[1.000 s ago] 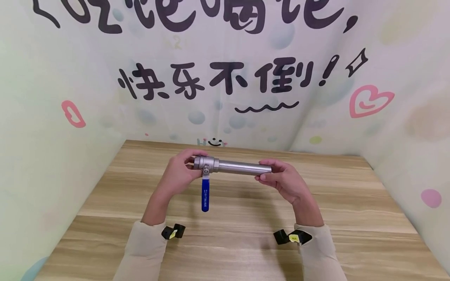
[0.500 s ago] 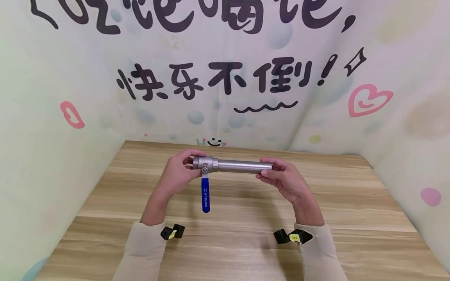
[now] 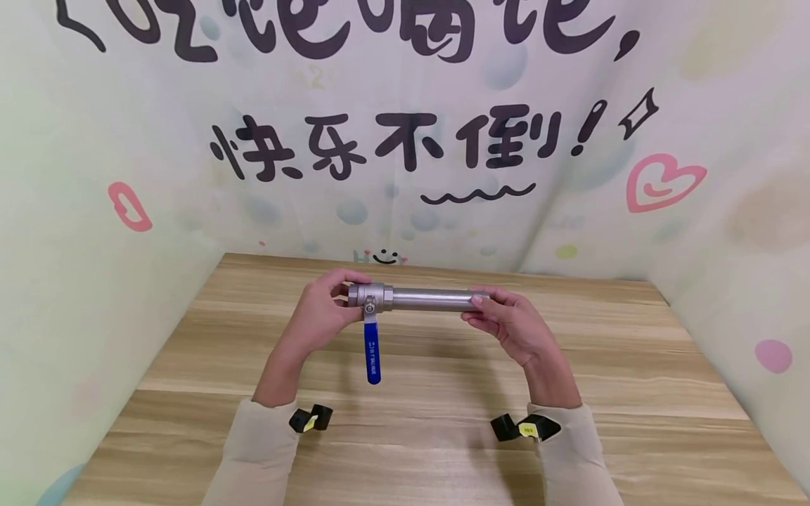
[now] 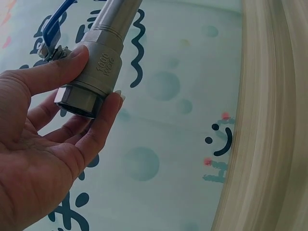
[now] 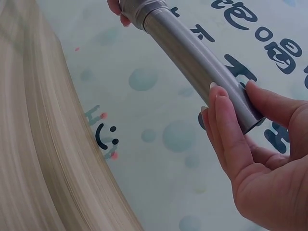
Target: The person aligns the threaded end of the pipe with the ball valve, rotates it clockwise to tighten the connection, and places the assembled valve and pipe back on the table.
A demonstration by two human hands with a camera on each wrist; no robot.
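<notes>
A steel ball valve (image 3: 376, 296) with a blue lever handle (image 3: 373, 353) is joined to a straight steel pipe (image 3: 433, 299), and both are held level above the table. My left hand (image 3: 320, 313) grips the valve body, thumb on the near side and fingers behind. In the left wrist view the valve's hexagonal end (image 4: 79, 101) faces me, its opening dark. At the pipe's free end my right hand (image 3: 509, 322) pinches the tube between thumb and fingers. The right wrist view shows the pipe (image 5: 197, 57) running into the valve's collar (image 5: 147, 12).
Below the hands lies a wood-grain table (image 3: 405, 436). A pale printed cloth (image 3: 392, 211) with black lettering hangs behind it and at both sides. Each sleeved wrist carries a small black mount, the left mount (image 3: 310, 419) and the right mount (image 3: 525, 426).
My right thumb and fingers have shifted round the pipe's end, the thumb now higher on it. The blue handle's lower end has swung slightly to the right. My left hand stays nearly in place.
</notes>
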